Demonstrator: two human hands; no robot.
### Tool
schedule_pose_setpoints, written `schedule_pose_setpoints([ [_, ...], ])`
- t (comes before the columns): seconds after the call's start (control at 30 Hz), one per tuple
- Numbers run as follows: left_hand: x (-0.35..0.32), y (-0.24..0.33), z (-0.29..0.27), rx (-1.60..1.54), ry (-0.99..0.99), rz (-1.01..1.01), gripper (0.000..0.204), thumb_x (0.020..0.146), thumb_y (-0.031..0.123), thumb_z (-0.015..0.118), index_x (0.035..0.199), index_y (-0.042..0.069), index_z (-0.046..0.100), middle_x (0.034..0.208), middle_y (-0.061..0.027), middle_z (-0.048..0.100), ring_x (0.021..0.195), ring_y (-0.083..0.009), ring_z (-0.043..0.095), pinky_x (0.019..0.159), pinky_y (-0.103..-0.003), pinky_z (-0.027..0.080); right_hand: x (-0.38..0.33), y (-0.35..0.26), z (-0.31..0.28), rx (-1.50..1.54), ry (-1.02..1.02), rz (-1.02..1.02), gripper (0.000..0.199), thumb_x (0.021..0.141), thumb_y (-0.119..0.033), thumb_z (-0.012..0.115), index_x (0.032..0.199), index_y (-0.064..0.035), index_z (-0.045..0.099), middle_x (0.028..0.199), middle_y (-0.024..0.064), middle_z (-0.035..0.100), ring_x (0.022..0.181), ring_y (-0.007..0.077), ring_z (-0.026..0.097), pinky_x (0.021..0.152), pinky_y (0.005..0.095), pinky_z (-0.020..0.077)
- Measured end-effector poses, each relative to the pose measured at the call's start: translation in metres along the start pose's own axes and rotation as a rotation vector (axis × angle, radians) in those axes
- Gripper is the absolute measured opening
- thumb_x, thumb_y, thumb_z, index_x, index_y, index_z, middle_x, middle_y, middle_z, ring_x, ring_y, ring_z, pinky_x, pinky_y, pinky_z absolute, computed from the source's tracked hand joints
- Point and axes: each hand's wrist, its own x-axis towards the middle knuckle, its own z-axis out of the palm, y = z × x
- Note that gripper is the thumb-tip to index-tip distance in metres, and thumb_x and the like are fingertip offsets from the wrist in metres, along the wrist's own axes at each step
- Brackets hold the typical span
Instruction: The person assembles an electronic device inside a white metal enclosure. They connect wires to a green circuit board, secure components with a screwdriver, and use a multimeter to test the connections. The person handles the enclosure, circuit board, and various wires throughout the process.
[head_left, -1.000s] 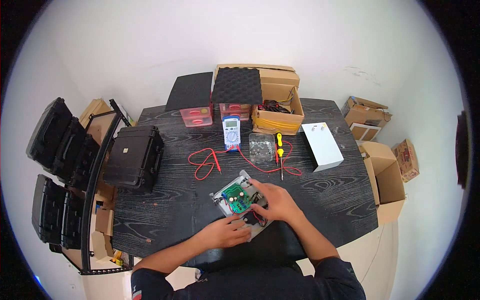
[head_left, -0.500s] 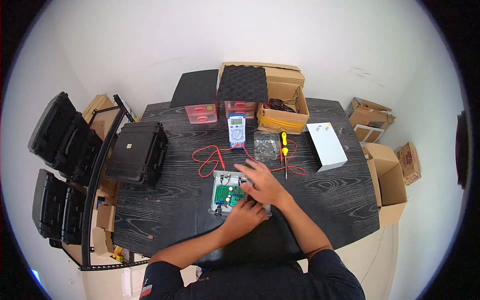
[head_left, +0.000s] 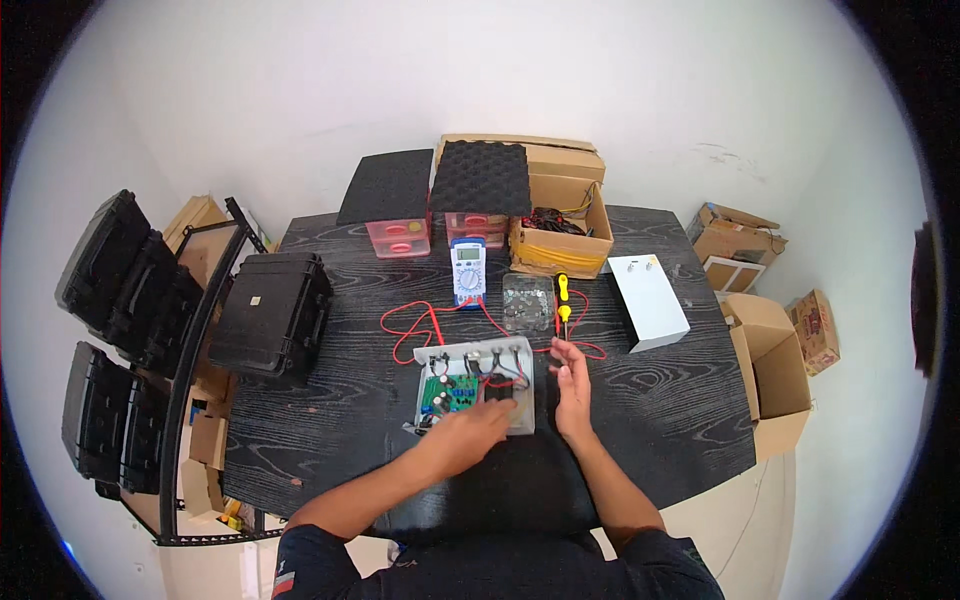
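Opened white enclosure [head_left: 476, 388] with green circuit board, near surface's front edge: left hand [head_left: 470, 437] flat on it, right hand [head_left: 572, 385] spread beside; multimeter [head_left: 468, 271] leads unattached.

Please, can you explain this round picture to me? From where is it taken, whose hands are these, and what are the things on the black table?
A camera on a person's head looks down, and its wide lens bends the edges. The black table bears an open white box with a green circuit board. The left hand rests on it; the right hand is open just beside it, holding nothing. Behind lie a multimeter with red leads, a yellow screwdriver, a white box and a black case.
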Motion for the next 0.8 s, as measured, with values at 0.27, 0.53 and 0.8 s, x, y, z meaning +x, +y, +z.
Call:
schedule_pose_setpoints([
  [0.27, 0.016, 0.010, -0.075, -0.403, 0.319, -0.124, 0.048, 0.088, 0.017, 0.085, 0.129, 0.001, 0.066, 0.135, -0.0144, 0.069, 0.111, -0.0312, 0.075, 0.088, -0.039, 0.063, -0.040, -0.036, 0.032, -0.246, -0.350, -0.348, 0.100, 0.088, -0.031, 0.081, 0.162, 0.0043, 0.025, 0.164, 0.0309, 0.033, 0.151, 0.0438, 0.040, 0.122, 0.0518, 0.0340],
  [0.53, 0.010, -0.009, -0.002, -0.601, 0.590, -0.207, 0.049, 0.086, 0.017, 0.089, 0.127, -0.001, 0.069, 0.121, -0.0142, 0.074, 0.106, -0.0210, 0.075, 0.091, -0.034, 0.059, -0.030, -0.030, 0.038, -0.553, -0.378, -0.592, 0.068, 0.091, 0.001, 0.072, 0.149, 0.0083, 0.038, 0.157, 0.0370, 0.038, 0.136, 0.0530, 0.055, 0.108, 0.0490, 0.0533],
  [0.8, 0.001, -0.021, 0.027, -0.623, 0.685, -0.200, 0.047, 0.088, 0.016, 0.088, 0.126, -0.004, 0.068, 0.121, -0.0146, 0.074, 0.105, -0.0201, 0.074, 0.089, -0.033, 0.059, -0.032, -0.019, 0.037, -0.561, -0.431, -0.524, 0.064, 0.090, 0.003, 0.071, 0.147, 0.0086, 0.043, 0.156, 0.0355, 0.040, 0.131, 0.0514, 0.059, 0.102, 0.0477, 0.0578],
])
